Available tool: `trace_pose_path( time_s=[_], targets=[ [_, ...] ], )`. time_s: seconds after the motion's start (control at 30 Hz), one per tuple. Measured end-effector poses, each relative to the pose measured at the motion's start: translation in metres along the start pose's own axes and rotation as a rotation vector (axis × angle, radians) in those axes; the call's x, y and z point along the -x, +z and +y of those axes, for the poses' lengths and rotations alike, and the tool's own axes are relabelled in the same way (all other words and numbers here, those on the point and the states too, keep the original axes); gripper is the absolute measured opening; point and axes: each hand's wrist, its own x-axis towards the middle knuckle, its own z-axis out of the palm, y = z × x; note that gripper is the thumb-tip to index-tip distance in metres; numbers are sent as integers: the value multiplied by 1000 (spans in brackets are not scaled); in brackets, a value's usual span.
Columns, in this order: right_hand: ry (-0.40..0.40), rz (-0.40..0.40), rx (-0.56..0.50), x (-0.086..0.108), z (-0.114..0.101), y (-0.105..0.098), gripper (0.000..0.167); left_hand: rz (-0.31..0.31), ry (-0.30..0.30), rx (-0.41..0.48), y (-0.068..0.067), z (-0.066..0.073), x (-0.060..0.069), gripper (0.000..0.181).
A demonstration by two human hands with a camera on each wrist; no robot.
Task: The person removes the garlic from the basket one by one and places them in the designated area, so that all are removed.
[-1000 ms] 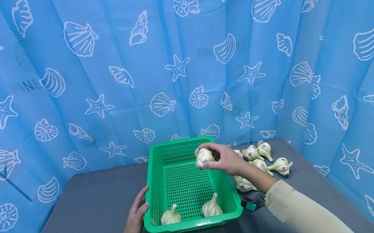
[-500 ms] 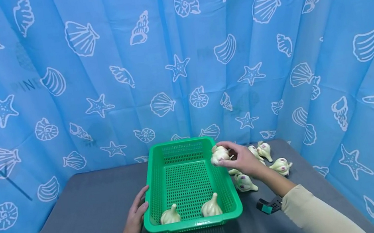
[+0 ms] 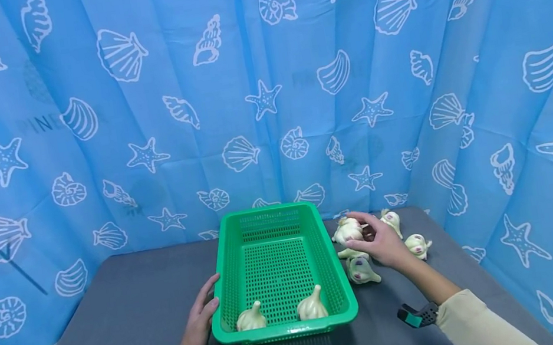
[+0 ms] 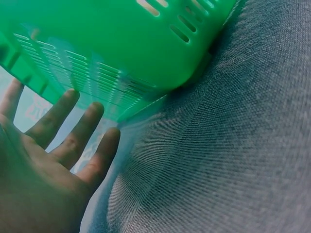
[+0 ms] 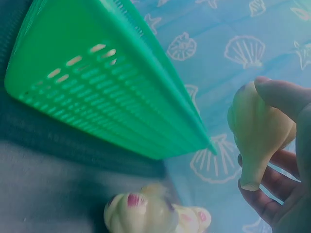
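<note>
A garlic bulb (image 5: 257, 128) is pinched between the thumb and fingers of my right hand (image 3: 385, 243), just right of the basket and above other bulbs. Its stem points down in the right wrist view. My left hand (image 4: 51, 160) has its fingers spread and rests by the left wall of the green plastic basket (image 3: 225, 296). Inside the basket, near its front wall, are two bulbs: a left garlic bulb (image 3: 250, 317) and a right garlic bulb (image 3: 312, 305), stems up.
Several loose bulbs lie right of the basket, among them a garlic bulb (image 3: 360, 271) in front and a garlic bulb (image 3: 417, 246) farther right; my right hand hides part of the group. A blue shell-print curtain (image 3: 256, 110) hangs behind the grey-covered table (image 3: 143, 323).
My right hand has moved right with the garlic bulb, from over the basket's right side to above the loose bulbs. The left hand and basket stay nearly in place.
</note>
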Motion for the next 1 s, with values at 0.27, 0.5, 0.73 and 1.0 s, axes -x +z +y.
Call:
trace_pose_path(
  time_s=[0.27, 0.5, 0.73, 1.0],
  targets=[
    [90, 67, 64, 16, 18, -4, 59, -16, -21, 32, -2, -2, 1, 48],
    [160, 112, 68, 32, 31, -6, 63, -19, -16, 36, -1, -1, 0, 49],
    [179, 130, 77, 44, 45, -5, 62, -5, -6, 19, 0, 0, 1, 49],
    [157, 158, 126, 57, 62, -4, 60, -2, -3, 12, 0, 2, 1, 49]
  ],
)
